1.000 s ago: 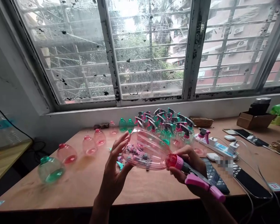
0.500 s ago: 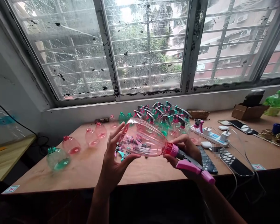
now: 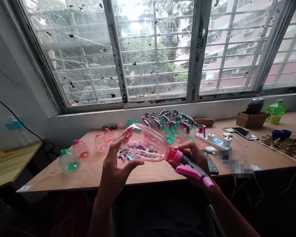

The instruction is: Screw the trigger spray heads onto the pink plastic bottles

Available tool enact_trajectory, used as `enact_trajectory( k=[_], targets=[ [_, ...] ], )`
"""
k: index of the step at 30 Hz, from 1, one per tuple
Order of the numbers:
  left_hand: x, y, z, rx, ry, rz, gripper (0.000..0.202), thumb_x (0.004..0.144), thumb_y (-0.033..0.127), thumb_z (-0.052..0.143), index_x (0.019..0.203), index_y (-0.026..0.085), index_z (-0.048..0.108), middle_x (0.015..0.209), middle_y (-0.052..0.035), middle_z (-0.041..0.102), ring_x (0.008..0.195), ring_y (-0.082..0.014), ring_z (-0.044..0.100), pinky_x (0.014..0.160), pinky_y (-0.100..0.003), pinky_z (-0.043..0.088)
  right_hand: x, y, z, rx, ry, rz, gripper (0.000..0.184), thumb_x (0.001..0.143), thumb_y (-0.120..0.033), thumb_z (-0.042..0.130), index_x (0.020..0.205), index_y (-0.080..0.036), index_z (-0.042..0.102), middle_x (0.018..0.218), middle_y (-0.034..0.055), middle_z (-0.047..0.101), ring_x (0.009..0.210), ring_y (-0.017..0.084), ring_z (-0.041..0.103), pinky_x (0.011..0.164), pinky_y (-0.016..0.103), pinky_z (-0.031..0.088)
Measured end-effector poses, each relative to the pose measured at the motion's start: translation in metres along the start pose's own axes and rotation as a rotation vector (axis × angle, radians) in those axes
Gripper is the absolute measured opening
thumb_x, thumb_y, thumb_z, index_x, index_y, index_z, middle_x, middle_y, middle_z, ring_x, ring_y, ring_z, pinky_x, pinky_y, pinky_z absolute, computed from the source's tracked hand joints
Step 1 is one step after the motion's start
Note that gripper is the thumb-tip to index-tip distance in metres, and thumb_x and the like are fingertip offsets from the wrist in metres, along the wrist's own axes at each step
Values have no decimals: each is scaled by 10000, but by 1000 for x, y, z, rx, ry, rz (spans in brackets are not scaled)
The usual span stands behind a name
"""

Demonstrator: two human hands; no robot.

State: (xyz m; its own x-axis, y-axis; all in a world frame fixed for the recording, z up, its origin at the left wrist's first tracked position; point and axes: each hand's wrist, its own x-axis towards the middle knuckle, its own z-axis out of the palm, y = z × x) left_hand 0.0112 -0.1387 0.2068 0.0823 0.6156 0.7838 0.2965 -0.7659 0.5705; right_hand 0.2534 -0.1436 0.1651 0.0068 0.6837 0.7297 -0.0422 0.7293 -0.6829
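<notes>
A clear pink spray bottle (image 3: 150, 140) lies tilted on its side in the air above the table, its base to the left and its neck lower on the right. My left hand (image 3: 115, 166) cups the base end, thumb below and fingers behind. At the neck, my right hand (image 3: 196, 157) grips the pink collar, with the grey and pink trigger head (image 3: 193, 172) pointing toward me and to the right. Seen through and below the bottle is a pile of loose trigger heads (image 3: 124, 157), pink, grey and teal.
At the left stand bottles without heads, including a green bottle (image 3: 69, 161) and a pink bottle (image 3: 81, 148). Behind the held bottle are several fitted spray bottles (image 3: 169, 133). Rightward lie a power strip (image 3: 218, 141), phones, a cardboard box (image 3: 252, 118) and brass-coloured parts (image 3: 286, 146).
The view has shifted, so the table's right side shows more. Both hands keep hold of the spray bottle, which appears slightly further left. Part of another person's hand now shows at the right edge.
</notes>
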Motion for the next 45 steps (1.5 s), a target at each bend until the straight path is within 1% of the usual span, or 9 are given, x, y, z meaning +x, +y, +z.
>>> enact_trajectory(
  k=[6, 9, 15, 20, 24, 29, 34, 40, 45],
  targets=[
    [0, -10, -4, 228, -19, 77, 603, 853, 313, 792, 1385, 310, 506, 1446, -86, 605, 1397, -311, 520, 1219, -562, 330, 4, 4, -2, 48, -16, 31, 342, 804, -267, 855, 1009, -267, 581, 772, -14, 765, 520, 145, 661, 446, 239, 520],
    [2, -17, -3, 251, -70, 44, 739, 760, 395, 865, 1386, 281, 487, 1454, -127, 597, 1432, -366, 470, 1214, -609, 312, 9, 10, -2, 58, -20, 57, 359, 786, -266, 870, 1001, -266, 583, 742, -25, 751, 512, 148, 649, 453, 251, 516],
    [15, -35, -2, 107, -111, 24, 542, 880, 388, 756, 1344, 272, 500, 1535, -139, 516, 1469, -320, 431, 1188, -530, 391, 20, 31, -2, 74, -57, 84, 353, 787, -249, 869, 995, -264, 584, 738, -24, 747, 541, 143, 633, 489, 243, 499],
    [25, -56, -3, 179, -125, 137, 554, 921, 282, 720, 1405, 330, 456, 1538, -101, 500, 1468, -281, 426, 1200, -508, 378, 28, 53, -2, 73, -75, 87, 315, 827, -266, 829, 998, -262, 565, 708, -33, 697, 542, 151, 625, 478, 241, 485],
    [28, -70, 4, 221, -132, 61, 700, 834, 386, 804, 1424, 317, 434, 1441, -130, 569, 1415, -345, 480, 1172, -567, 398, 34, 63, 0, 65, -55, 108, 303, 838, -273, 819, 988, -267, 555, 722, -32, 697, 541, 138, 610, 486, 234, 467],
    [33, -79, 10, 171, -113, 50, 596, 893, 397, 737, 1409, 288, 460, 1503, -139, 499, 1453, -326, 431, 1165, -530, 413, 38, 75, -3, 27, -100, 115, 344, 805, -302, 848, 996, -252, 567, 741, -24, 675, 551, 139, 598, 473, 233, 450],
    [33, -70, 6, 289, -75, 204, 545, 918, 278, 722, 1404, 287, 474, 1450, -111, 548, 1403, -278, 492, 1158, -473, 431, 33, 72, -4, 131, -115, 160, 382, 795, -365, 854, 1008, -250, 558, 742, -26, 671, 576, 156, 621, 507, 255, 488],
    [19, -39, 5, 271, -66, 140, 712, 805, 396, 832, 1398, 245, 469, 1461, -139, 563, 1408, -326, 492, 1154, -519, 439, 18, 46, -2, 171, -136, 123, 482, 710, -401, 917, 1004, -243, 570, 774, -20, 680, 597, 151, 633, 496, 236, 482],
    [12, -14, 3, 168, -11, 177, 665, 785, 383, 852, 1358, 290, 526, 1536, -98, 472, 1454, -335, 424, 1203, -562, 377, 3, 30, -2, 184, -147, 100, 440, 761, -360, 884, 1028, -245, 555, 818, 0, 706, 639, 163, 667, 535, 253, 514]
  ],
)
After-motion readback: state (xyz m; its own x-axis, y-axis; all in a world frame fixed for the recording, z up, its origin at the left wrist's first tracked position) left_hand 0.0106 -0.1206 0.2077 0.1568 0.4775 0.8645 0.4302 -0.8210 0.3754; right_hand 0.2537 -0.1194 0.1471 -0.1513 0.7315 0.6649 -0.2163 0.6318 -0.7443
